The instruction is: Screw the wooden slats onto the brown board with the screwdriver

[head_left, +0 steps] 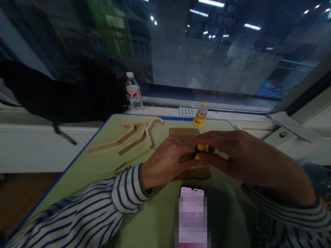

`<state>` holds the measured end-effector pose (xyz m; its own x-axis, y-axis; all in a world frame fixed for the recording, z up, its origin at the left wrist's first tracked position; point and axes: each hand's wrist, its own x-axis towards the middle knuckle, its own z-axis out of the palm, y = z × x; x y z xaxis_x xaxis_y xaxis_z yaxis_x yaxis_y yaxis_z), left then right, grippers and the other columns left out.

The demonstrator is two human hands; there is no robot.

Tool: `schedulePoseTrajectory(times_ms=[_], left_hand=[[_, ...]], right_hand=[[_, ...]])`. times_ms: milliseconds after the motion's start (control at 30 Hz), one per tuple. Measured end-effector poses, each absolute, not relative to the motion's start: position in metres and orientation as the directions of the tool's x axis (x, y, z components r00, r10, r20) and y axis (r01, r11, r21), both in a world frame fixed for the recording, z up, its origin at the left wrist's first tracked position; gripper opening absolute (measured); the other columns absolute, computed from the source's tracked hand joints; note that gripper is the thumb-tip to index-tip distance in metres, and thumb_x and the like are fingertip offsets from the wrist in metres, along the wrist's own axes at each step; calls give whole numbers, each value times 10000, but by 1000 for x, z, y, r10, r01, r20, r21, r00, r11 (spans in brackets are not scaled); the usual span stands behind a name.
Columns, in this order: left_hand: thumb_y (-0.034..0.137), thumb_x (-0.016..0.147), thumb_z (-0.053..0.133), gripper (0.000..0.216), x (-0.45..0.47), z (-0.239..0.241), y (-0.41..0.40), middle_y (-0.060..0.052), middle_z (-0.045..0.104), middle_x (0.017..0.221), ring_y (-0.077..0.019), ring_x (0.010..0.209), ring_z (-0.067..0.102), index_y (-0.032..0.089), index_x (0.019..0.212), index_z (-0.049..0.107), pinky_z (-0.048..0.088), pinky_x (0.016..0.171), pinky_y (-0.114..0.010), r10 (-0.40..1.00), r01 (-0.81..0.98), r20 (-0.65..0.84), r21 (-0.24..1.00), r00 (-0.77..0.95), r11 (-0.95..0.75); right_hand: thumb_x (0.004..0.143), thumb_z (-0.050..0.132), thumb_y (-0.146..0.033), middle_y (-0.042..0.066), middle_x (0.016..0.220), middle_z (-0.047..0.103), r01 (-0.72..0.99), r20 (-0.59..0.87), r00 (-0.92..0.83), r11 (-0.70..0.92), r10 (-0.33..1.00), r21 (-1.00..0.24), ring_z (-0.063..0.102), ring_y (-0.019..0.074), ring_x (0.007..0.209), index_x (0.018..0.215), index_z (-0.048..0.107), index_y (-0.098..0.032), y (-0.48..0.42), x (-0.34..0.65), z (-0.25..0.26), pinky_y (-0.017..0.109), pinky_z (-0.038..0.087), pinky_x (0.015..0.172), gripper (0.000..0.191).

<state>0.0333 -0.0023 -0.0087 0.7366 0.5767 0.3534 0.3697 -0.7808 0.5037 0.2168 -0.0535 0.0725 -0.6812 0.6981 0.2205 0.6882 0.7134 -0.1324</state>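
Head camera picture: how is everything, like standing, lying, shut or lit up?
Water bottle: standing, cap on.
Small bottle: standing, yellow top on.
Phone: screen lit.
Three wooden hooks: lying on the table.
Right hand: closed on a yellow-and-black tool.
Left hand: fingers bent, grip unclear.

bright lights (pixel 211 3) show in the dark window (pixel 168 51).
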Motion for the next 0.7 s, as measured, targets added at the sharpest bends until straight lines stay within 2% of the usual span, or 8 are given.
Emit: schedulePoseTrajectory(times_ms=[67,200,467,700], left_hand=[[358,870,554,204,33,-8,-1,-1,666,767,-145,766,596,195,839,672,410,769,-287,571,360,350,509,743,-781],[334,869,559,181,32,-7,-1,-7,673,795,-146,789,604,194,880,675,416,766,-282,555,345,324,522,766,-780],[291,870,558,160,30,-5,1,-20,673,836,-146,818,609,189,899,677,424,777,-277,538,327,313,528,783,-784],[274,885,530,168,29,-5,2,-20,653,802,-147,817,605,169,848,655,421,762,-265,506,304,307,519,806,-799]], right_hand=[[897,503,-209,32,1161,651,679,214,-688,719,693,-148,616,166,1009,1159,576,-220,-54,217,73,288,457,852,272],[894,503,-197,22,1058,690,696,186,-679,703,710,-144,640,165,926,1060,627,-193,-53,218,72,277,474,780,207],[879,523,-177,15,1025,694,694,208,-676,705,707,-143,643,156,887,1013,637,-201,-53,217,70,267,465,751,178],[892,512,-226,20,1008,694,708,210,-677,702,705,-74,643,155,851,1029,636,-193,-52,217,69,270,457,720,187]])
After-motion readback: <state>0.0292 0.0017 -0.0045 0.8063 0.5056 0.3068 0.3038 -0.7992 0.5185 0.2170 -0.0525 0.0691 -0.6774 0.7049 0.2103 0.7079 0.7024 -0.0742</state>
